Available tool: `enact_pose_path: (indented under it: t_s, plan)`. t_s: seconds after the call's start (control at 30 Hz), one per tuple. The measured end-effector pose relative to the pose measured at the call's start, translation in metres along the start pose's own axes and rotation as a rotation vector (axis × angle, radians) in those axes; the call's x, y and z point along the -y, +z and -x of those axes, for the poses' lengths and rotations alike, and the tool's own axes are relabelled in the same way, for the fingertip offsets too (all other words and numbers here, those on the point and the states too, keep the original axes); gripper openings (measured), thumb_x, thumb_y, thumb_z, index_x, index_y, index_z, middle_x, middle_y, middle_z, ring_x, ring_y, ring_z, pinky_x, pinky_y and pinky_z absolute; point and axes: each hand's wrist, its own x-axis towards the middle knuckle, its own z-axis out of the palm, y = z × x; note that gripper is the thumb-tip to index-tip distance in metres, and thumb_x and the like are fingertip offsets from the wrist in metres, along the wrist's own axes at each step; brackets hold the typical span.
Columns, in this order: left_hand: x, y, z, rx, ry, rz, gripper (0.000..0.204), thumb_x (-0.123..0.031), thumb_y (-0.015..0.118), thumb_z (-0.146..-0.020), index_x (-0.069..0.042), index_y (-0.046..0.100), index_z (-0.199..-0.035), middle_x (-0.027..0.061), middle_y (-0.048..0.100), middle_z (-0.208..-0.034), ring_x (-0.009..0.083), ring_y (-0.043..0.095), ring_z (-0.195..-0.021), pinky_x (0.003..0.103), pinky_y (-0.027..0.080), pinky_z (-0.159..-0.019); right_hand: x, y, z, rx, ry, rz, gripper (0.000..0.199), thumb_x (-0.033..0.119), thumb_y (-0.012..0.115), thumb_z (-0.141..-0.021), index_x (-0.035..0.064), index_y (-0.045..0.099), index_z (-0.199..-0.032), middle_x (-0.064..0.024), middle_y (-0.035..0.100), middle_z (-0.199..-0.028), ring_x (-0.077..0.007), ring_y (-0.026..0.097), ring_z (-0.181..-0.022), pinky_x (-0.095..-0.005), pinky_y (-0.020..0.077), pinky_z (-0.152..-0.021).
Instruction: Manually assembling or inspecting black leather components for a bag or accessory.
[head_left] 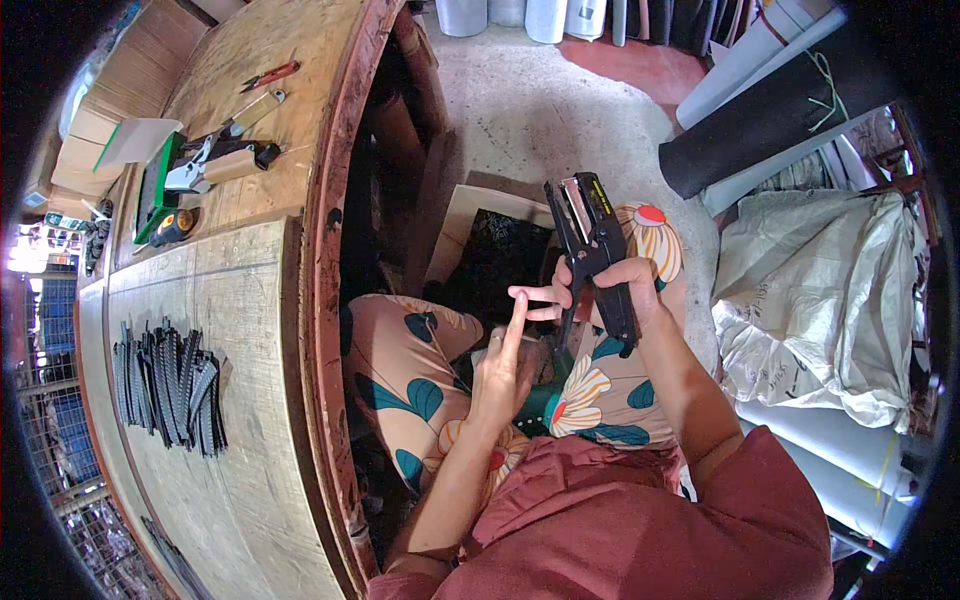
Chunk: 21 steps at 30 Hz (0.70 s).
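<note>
My right hand [628,283] is wrapped round the handles of a black plier stapler [592,235], held upright above my lap. The stapler's head points away from me, and its top shows a light metal strip. Two fingers of that hand stretch out to the left past the handle. My left hand [498,375] is beside it with the index finger raised, its tip at the right hand's outstretched fingertips. The left hand's other fingers are partly hidden and blurred, and I see nothing held in it. Below both hands is a carton [470,210] with dark contents, between my knees.
On the wooden table [230,330] at left lies a pile of dark strips [170,385]. Farther back are red-handled snips [270,76], a tape dispenser [215,165] and a green tray [155,195]. Rolls of material [770,115] and a white sack [815,290] stand at right.
</note>
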Motion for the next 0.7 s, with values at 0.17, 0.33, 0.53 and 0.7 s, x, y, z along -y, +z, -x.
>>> enact_pose_path:
  t_s: [0.17,0.33,0.53,0.7]
  plan:
    - [0.002,0.000,0.000,0.020,-0.026,0.105,0.086,0.006,0.061,-0.076,-0.011,0.015,-0.147,0.0210,0.054,-0.112,0.0359,0.058,-0.082,0.038,0.049,-0.069,-0.002,-0.009,-0.003,0.054,0.029,0.021,0.039,0.010,0.055,-0.062,-0.0086,0.055,-0.097,-0.0234,0.058,-0.093,-0.0446,0.050,-0.113,-0.0598,0.0278,-0.105]
    - [-0.001,0.004,-0.001,-0.147,0.072,0.089,0.087,0.007,0.061,-0.076,-0.010,0.015,-0.147,0.0200,0.055,-0.109,0.0314,0.059,-0.079,0.036,0.050,-0.065,-0.002,0.009,-0.004,0.005,0.073,-0.025,0.040,0.011,0.056,-0.064,-0.0096,0.055,-0.098,-0.0323,0.052,-0.114,-0.0465,0.044,-0.120,-0.0585,0.0256,-0.107]
    - [0.000,0.008,-0.002,-0.080,0.006,0.031,0.085,0.008,0.061,-0.075,-0.010,0.018,-0.146,0.0180,0.056,-0.106,0.0277,0.058,-0.076,0.033,0.049,-0.061,-0.003,-0.001,-0.002,0.000,0.097,0.028,0.043,0.011,0.056,-0.062,-0.0093,0.054,-0.099,-0.0394,0.040,-0.127,-0.0497,0.034,-0.126,-0.0590,0.0208,-0.108]
    - [0.003,0.000,-0.002,-0.024,-0.049,0.140,0.086,0.008,0.061,-0.076,-0.012,0.016,-0.147,0.0161,0.057,-0.105,0.0253,0.059,-0.081,0.033,0.049,-0.063,-0.003,-0.012,-0.005,-0.002,0.094,-0.015,0.042,0.008,0.053,-0.064,-0.0109,0.052,-0.102,-0.0362,0.047,-0.122,-0.0457,0.044,-0.121,-0.0537,0.0330,-0.104]
